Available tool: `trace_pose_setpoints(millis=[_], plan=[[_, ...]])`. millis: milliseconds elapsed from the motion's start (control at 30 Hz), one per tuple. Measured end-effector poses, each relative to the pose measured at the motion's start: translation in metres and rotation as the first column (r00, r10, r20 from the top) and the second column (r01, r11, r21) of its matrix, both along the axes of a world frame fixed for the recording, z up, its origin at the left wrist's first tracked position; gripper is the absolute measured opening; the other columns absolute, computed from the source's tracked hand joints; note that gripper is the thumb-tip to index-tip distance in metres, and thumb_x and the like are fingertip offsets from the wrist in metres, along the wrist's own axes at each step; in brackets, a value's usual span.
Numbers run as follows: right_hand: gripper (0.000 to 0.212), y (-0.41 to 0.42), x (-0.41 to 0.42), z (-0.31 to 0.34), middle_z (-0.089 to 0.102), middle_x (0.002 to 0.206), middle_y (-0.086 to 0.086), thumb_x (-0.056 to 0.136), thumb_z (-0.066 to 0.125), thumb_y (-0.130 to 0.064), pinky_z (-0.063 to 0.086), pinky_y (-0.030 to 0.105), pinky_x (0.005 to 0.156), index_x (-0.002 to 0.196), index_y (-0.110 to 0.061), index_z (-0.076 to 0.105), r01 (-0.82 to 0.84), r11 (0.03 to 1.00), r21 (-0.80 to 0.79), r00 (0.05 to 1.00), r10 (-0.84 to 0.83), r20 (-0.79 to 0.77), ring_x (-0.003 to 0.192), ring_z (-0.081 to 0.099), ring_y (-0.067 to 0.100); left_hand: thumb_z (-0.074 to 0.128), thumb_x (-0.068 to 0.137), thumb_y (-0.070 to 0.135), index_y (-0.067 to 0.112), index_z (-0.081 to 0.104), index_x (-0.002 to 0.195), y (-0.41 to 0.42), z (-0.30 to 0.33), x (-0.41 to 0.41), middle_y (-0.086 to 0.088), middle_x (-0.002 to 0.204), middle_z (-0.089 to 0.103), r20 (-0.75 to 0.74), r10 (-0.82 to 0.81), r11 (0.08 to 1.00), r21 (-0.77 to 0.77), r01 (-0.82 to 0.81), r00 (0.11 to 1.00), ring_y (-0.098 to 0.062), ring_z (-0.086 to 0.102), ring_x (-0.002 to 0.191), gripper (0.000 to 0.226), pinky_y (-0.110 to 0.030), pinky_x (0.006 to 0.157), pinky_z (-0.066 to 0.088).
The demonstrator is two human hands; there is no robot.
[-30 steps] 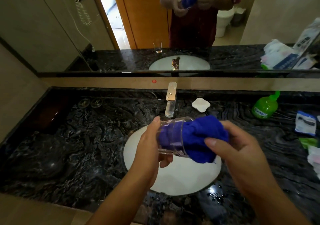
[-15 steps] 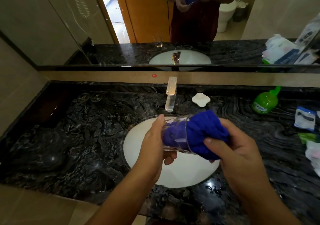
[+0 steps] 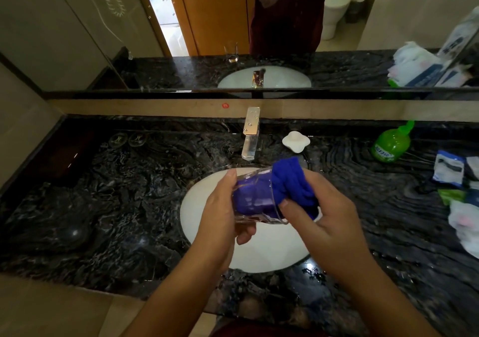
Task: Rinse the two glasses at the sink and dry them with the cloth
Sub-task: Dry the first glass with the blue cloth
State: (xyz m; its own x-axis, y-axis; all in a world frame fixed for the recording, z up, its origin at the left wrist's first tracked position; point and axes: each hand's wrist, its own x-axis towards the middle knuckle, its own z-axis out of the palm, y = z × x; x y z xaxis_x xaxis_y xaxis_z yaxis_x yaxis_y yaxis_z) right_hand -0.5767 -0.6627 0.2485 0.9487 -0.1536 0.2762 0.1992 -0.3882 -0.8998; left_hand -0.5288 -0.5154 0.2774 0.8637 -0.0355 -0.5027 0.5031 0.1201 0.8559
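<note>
Drying the first glass (image 3: 255,198) over the sink (image 3: 272,248), a person's left hand (image 3: 220,220) curls its fingers round the base while the right hand (image 3: 324,212) pinches the blue cloth (image 3: 293,181) stuffed into its mouth. Rinsing of this glass appears done. A second glass shows only in the mirror, standing on the counter (image 3: 103,207) by the basin, apparently still to be handled.

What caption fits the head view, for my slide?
Left hand holds glass over sink; right hand twists cloth inside.

A deep blue cloth (image 3: 293,183) fills a clear glass tumbler (image 3: 255,199); the black marble counter (image 3: 129,194) carries pale swirling veins around a white basin (image 3: 269,248), beside a green bottle (image 3: 391,143).
</note>
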Motion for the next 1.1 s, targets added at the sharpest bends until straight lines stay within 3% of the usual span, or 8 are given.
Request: trace_pose_setpoints(millis=[200, 333, 433, 567, 667, 800, 1000, 1100], plan=[[0.016, 0.000, 0.008, 0.003, 0.061, 0.074, -0.003, 0.093, 0.072, -0.015, 0.039, 0.017, 0.049, 0.084, -0.021, 0.061, 0.176, 0.982, 0.060, 0.983, -0.173, -0.052, 0.059, 0.055, 0.010, 0.037, 0.107, 0.040, 0.020, 0.068, 0.091, 0.007, -0.006, 0.002, 0.001, 0.055, 0.062, 0.188, -0.032, 0.995, 0.096, 0.014, 0.982, -0.014, 0.052, 0.043, 0.040, -0.023, 0.047, 0.033], [0.019, -0.013, 0.014, 0.012, 0.064, 0.077, -0.005, 0.089, 0.071, -0.022, 0.040, 0.011, 0.052, 0.080, -0.029, 0.056, 0.301, 0.948, 0.104, 0.954, -0.300, -0.027, 0.059, 0.056, 0.000, 0.036, 0.106, 0.041, 0.032, 0.075, 0.067, 0.014, -0.004, 0.006, 0.001, 0.052, 0.059, 0.148, 0.037, 0.999, 0.001, -0.037, 0.988, -0.013, 0.047, 0.038, 0.056, -0.019, 0.040, 0.027], [0.013, -0.013, 0.011, 0.016, 0.065, 0.081, -0.008, 0.084, 0.070, -0.031, 0.048, 0.016, 0.061, 0.092, -0.034, 0.060, 0.166, 0.970, 0.177, 0.984, -0.175, 0.037, 0.069, 0.060, 0.003, 0.042, 0.104, 0.045, 0.021, 0.067, 0.068, 0.011, -0.003, 0.006, -0.001, 0.050, 0.055, 0.066, 0.032, 0.999, -0.009, -0.031, 0.997, -0.014, 0.045, 0.038, 0.050, -0.022, 0.046, 0.027], [0.040, -0.006, 0.015, 0.011, 0.059, 0.105, -0.012, 0.085, 0.072, -0.038, 0.048, 0.025, 0.080, 0.121, -0.028, 0.060, -0.065, 0.987, -0.146, 0.989, 0.083, 0.123, 0.095, 0.059, 0.012, 0.046, 0.100, 0.052, 0.011, 0.060, 0.081, 0.013, -0.009, 0.008, -0.005, 0.052, 0.052, -0.081, -0.072, 0.988, -0.141, 0.060, 0.994, -0.015, 0.044, 0.037, 0.047, -0.015, 0.039, 0.031], [0.052, -0.009, 0.024, 0.004, 0.053, 0.107, -0.010, 0.084, 0.069, -0.051, 0.046, 0.024, 0.078, 0.129, -0.026, 0.058, -0.028, 0.949, -0.313, 0.995, 0.055, 0.078, 0.094, 0.053, 0.011, 0.041, 0.102, 0.051, 0.009, 0.059, 0.078, 0.018, -0.013, 0.010, -0.008, 0.054, 0.051, -0.100, -0.171, 0.971, -0.188, 0.150, 0.980, -0.016, 0.041, 0.036, 0.051, -0.013, 0.034, 0.023], [0.042, -0.001, 0.027, 0.003, 0.054, 0.086, -0.008, 0.083, 0.065, -0.054, 0.039, 0.027, 0.062, 0.102, -0.018, 0.060, 0.148, 0.911, -0.386, 0.985, -0.102, 0.137, 0.074, 0.048, 0.011, 0.040, 0.102, 0.052, 0.010, 0.060, 0.080, 0.014, -0.015, 0.006, -0.007, 0.053, 0.054, -0.079, -0.124, 0.987, -0.113, 0.115, 0.989, -0.015, 0.042, 0.035, 0.051, -0.013, 0.033, 0.025], [0.034, 0.007, 0.030, 0.003, 0.036, 0.054, -0.014, 0.086, 0.047, -0.060, 0.026, 0.029, 0.048, 0.076, -0.028, 0.040, 0.151, 0.823, -0.547, 0.974, -0.217, -0.059, 0.050, 0.043, 0.018, 0.043, 0.100, 0.044, 0.024, 0.061, 0.091, 0.012, -0.015, -0.001, 0.002, 0.075, 0.064, 0.302, -0.058, 0.973, 0.230, -0.014, 0.951, -0.010, 0.059, 0.057, 0.029, -0.027, 0.045, 0.042], [0.049, 0.005, 0.030, 0.003, 0.055, 0.053, -0.001, 0.082, 0.044, -0.067, 0.040, 0.037, 0.054, 0.064, -0.022, 0.053, -0.003, 0.951, -0.308, 0.937, -0.105, -0.334, 0.055, 0.055, 0.019, 0.043, 0.094, 0.043, 0.030, 0.060, 0.101, 0.019, -0.017, -0.002, 0.005, 0.089, 0.069, 0.542, -0.104, 0.961, 0.272, -0.057, 0.834, -0.022, 0.067, 0.074, 0.022, -0.041, 0.053, 0.055]])
